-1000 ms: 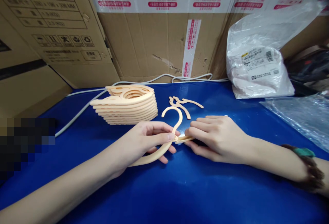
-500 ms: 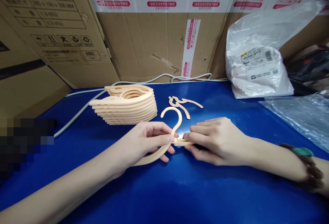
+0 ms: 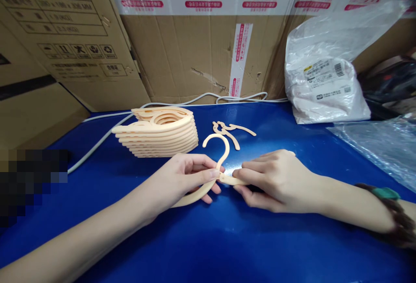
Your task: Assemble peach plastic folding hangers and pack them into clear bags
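In the middle of the head view is a cream plastic clothes hanger, its hook curving up and away from me. My left hand pinches it at the base of the hook, thumb on top, with one curved arm running under the palm. The fingers of my right hand close round the other arm, which meets the hook at a small round joint. Most of that right arm is hidden beneath the hand. Just beyond the hook lie two loose cream hanger arms.
A neat stack of cream hangers stands at the back left on the blue table. Cardboard boxes wall off the far side, with a white cable along the edge. A white plastic bag and clear film occupy the right.
The hanger's right arm has turned a little at its joint, showing its flat side now. My right hand has shifted slightly and tilted with it; my left hand stays at the hook base.
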A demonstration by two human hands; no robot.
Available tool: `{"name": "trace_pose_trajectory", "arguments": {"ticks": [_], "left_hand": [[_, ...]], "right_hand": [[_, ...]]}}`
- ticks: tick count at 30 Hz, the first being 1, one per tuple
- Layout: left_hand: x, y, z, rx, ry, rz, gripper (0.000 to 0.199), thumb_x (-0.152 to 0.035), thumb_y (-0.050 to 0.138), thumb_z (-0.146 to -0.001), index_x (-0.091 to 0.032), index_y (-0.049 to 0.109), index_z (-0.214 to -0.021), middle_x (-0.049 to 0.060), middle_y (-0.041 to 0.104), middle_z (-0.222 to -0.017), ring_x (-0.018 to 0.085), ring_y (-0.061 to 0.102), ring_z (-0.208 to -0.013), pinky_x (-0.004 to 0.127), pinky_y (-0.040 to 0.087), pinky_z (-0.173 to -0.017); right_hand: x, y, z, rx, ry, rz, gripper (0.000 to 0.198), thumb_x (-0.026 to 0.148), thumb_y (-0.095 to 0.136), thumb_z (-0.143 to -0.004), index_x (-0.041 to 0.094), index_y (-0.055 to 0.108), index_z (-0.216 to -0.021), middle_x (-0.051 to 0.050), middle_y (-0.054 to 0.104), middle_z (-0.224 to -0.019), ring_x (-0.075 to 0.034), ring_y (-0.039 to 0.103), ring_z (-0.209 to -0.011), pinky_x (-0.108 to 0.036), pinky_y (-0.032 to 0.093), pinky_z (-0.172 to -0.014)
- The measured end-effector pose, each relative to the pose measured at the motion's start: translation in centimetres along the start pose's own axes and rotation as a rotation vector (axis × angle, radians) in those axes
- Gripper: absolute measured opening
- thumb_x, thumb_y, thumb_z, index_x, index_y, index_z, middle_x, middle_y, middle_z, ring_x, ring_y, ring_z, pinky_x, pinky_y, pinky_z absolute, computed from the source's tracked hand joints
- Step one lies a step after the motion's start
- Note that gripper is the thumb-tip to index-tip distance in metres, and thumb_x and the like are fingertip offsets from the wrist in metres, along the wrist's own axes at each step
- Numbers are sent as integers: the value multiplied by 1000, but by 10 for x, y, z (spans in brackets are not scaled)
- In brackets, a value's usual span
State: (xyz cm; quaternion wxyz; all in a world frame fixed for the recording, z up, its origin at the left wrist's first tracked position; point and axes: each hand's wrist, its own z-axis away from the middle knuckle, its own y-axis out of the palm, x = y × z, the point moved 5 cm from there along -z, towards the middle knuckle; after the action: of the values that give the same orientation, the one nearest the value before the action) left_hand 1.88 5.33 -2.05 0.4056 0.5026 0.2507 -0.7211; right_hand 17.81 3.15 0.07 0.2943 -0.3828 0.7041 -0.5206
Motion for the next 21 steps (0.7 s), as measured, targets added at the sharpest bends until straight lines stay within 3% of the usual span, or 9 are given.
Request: {"name": "trace_pose_trajectory", "arguments": {"ticks": [3, 8, 21], "left_hand": [[2, 0, -1, -2, -9, -2, 16, -28, 67, -86, -13, 71, -90, 3, 75, -69, 9, 68, -61, 12, 52, -58], [4, 0, -2, -25, -15, 4, 14, -25, 67, -86, -14, 73, -92, 5, 77, -75, 12, 72, -68, 14, 54, -58], [5, -1, -3, -36, -18, -33, 21, -32, 70, -83, -15, 76, -94, 5, 76, -74, 13, 70, -65, 17, 53, -57]], "right_hand": [[0, 0, 0, -4, 16, -3, 29, 28, 40, -94, 17, 65, -81, 1, 64, -62, -10, 52, -47, -28, 24, -46], [3, -2, 1, 43, 70, 12, 27, 24, 45, -89, 15, 61, -109, 2, 68, -64, -12, 56, -45, -28, 21, -45], [0, 2, -1, 192, 178, -52, 24, 27, 47, -88, 18, 57, -109, 1, 66, -59, -14, 58, -47, -25, 25, -48]]}}
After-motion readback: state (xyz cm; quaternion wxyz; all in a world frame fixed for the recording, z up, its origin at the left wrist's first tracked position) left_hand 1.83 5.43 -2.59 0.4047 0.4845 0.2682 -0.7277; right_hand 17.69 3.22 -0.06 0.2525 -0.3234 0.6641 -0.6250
